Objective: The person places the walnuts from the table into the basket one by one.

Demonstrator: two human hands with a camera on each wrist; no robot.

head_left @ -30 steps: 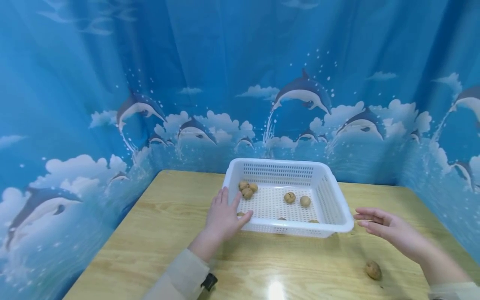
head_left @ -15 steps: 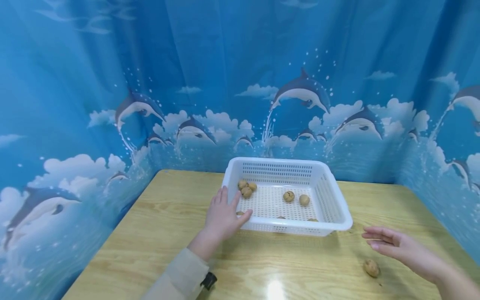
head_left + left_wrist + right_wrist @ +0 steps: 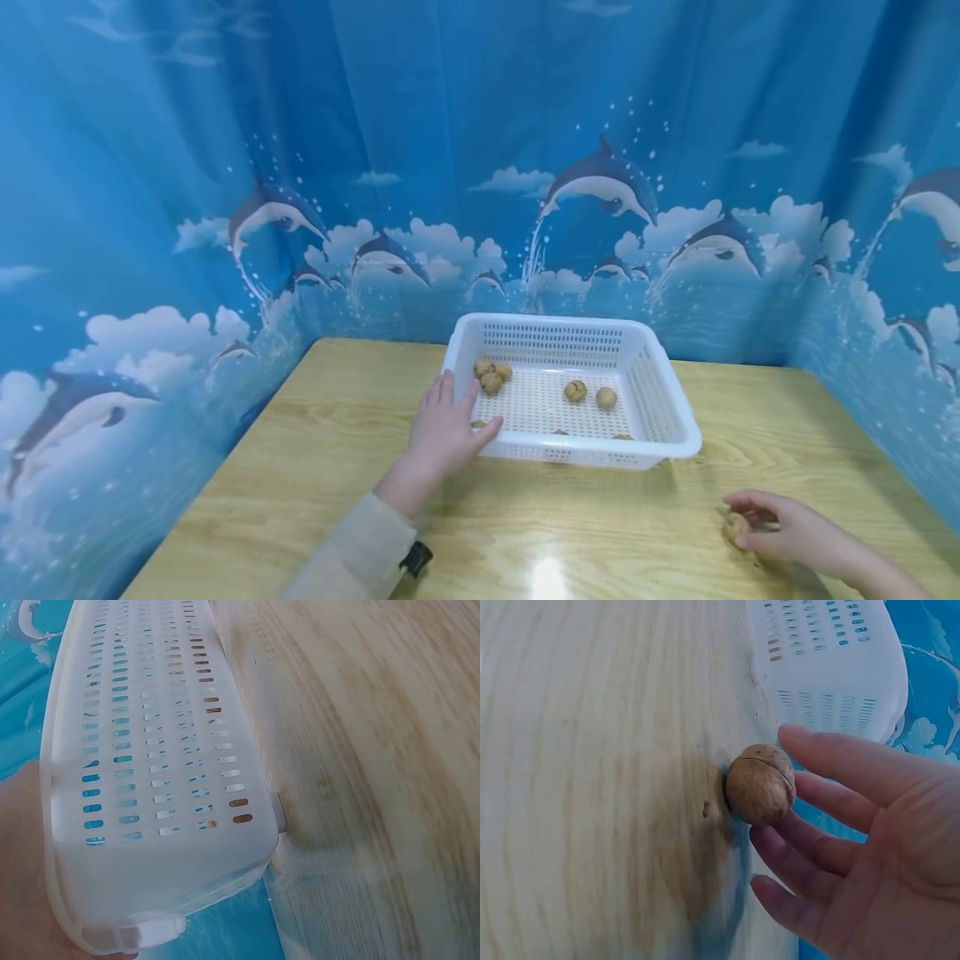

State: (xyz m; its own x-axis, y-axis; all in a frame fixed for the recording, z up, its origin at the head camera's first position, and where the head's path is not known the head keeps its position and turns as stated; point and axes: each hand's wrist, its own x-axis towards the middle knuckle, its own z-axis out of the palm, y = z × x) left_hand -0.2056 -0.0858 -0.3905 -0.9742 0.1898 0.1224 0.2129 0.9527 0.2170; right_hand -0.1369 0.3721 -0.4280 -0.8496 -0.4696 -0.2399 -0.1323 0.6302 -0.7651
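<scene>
In the head view, a white perforated plastic basket (image 3: 660, 454) stands on the wooden table, with several walnuts (image 3: 575, 392) on its floor. My left hand (image 3: 442, 433) rests on the basket's near left corner, its fingers spread and the thumb along the front rim. The left wrist view catches part of that hand (image 3: 19, 862) beside the basket wall (image 3: 172, 870). To the right of the basket, my right hand (image 3: 783, 529) has its thumb and fingers round a single walnut (image 3: 735, 529) on the table. Close up, this walnut (image 3: 759, 784) sits at the fingertips of my right hand (image 3: 870, 840).
The wooden table (image 3: 337, 508) reaches back to a blue curtain (image 3: 450, 125) printed with dolphins, which hangs behind and on both sides. A black wristband (image 3: 416, 558) shows at my left sleeve. In the right wrist view the basket (image 3: 832, 675) lies just past the walnut.
My right hand has come down from beside the basket's right end to the loose walnut and put its fingers about it. My left hand has stayed on the basket corner.
</scene>
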